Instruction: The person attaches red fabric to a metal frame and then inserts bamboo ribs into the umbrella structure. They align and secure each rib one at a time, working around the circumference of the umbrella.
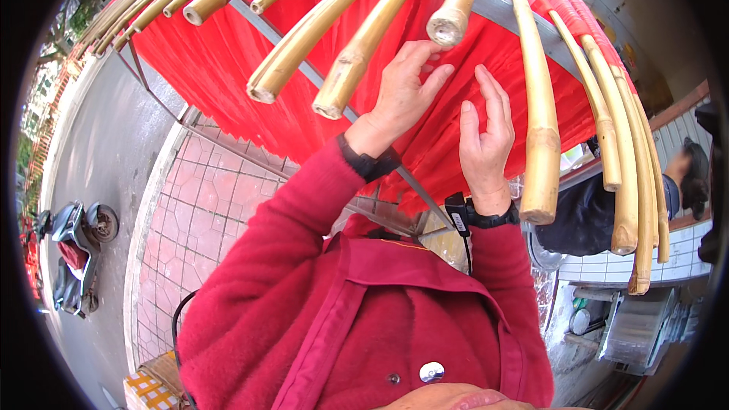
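A bamboo pole [457,4] points its cut, hollow-looking end down toward me at the top centre. Just under that end is my left hand [406,91], fingers partly bent and thumb apart, with nothing visibly held. I cannot tell whether its fingertips touch the pole. My right hand [487,140] is raised to the right of it, open, with thumb and fingers apart and palm turned toward the left. Behind both hands hangs pleated red cloth [319,91]. Another thick bamboo pole [541,129] hangs down close to the right hand's outer side.
Several bamboo poles [326,26] fan out along a grey metal rail [493,4]. A thin metal bar [304,68] runs slantwise behind them. On the left are pink paving [197,190], a road and a parked scooter [76,258]. At right, a person's dark-clothed leg [585,216] shows behind poles.
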### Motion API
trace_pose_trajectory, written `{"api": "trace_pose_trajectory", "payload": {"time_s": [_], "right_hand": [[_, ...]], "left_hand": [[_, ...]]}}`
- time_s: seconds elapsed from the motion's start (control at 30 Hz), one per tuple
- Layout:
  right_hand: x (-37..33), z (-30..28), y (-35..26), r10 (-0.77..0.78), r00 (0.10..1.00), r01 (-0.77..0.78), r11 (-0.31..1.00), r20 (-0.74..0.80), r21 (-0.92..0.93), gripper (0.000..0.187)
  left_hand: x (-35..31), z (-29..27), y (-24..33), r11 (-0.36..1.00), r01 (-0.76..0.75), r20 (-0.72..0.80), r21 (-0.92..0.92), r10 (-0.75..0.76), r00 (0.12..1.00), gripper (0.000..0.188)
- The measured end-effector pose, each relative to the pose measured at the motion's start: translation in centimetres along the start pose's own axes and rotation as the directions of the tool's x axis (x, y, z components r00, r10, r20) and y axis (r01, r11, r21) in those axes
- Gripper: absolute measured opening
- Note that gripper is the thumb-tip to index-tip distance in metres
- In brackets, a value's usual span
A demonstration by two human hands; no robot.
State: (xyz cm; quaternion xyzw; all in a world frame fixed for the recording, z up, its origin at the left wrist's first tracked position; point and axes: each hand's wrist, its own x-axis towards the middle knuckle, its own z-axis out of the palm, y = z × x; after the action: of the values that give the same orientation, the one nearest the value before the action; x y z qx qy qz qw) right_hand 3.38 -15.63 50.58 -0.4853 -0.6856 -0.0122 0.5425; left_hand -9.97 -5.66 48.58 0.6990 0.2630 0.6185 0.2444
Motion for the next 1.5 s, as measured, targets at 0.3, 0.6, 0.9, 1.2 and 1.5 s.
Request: {"api": "trace_pose_trajectory", "payload": {"time_s": [0.3,0.6,0.9,1.2,1.5], "right_hand": [[2.9,3.1,0.2,0.025,0.999,-0.024,1.0,0.041,-0.014,0.042],[4.0,4.9,0.3,-0.114,0.993,0.115,0.993,-0.042,0.005,0.041],[4.8,7.1,4.0,0.056,0.998,-0.056,0.998,-0.011,-0.001,0.054],[2.3,7.7,4.7,0.121,0.987,-0.117,0.992,0.108,-0.037,0.059],[3.0,9.1,0.4,-0.001,0.995,0.03,0.957,-0.097,0.29,0.033]], "left_hand": [[0.7,-1.4,-1.7,0.982,-0.12,0.16,0.145,0.096,0.982,0.029],[0.2,-1.7,-1.8,0.993,-0.113,0.27,0.036,0.099,0.958,0.035],[1.1,-3.6,-2.6,0.98,-0.142,0.145,0.14,0.122,0.982,0.043],[-0.1,-6.2,-2.5,0.992,-0.027,0.049,0.127,0.021,0.999,0.031],[1.1,-9.0,-4.3,0.986,-0.118,-0.028,0.122,0.122,0.992,0.03]]}}
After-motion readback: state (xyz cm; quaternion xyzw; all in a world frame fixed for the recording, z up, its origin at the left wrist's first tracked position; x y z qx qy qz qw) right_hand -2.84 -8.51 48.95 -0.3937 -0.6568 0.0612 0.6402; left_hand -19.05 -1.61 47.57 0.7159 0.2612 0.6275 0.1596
